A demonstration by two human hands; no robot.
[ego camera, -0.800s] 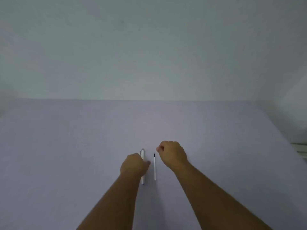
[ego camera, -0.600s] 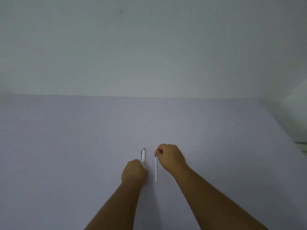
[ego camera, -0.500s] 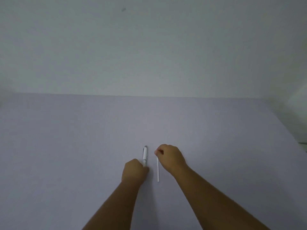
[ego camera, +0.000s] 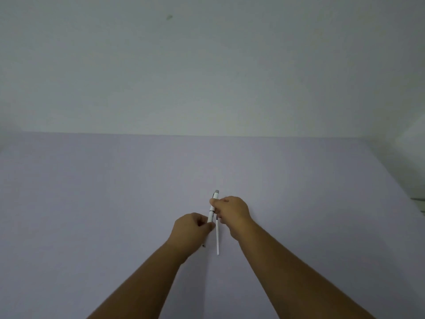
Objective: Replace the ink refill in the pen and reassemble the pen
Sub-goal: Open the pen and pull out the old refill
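A white pen (ego camera: pixel 211 210) with a grey far end is lifted off the pale lilac table (ego camera: pixel 92 203), tilted slightly right at its far end. My left hand (ego camera: pixel 189 229) grips its near part and my right hand (ego camera: pixel 232 210) pinches its far part. A thin white ink refill (ego camera: pixel 217 240) lies on the table between my wrists, its dark far tip just under my right fingers. The pen's dark near tip (ego camera: pixel 203 245) peeks out below my left hand.
A plain pale wall (ego camera: pixel 207 65) rises behind the table's far edge. The table's right edge (ego camera: pixel 391 178) runs diagonally, with a small dark object (ego camera: pixel 419 200) beyond it at the far right.
My right hand has left the refill and moved left onto the pen's far part. The pen has been raised from the table by my left hand; the refill stays lying there.
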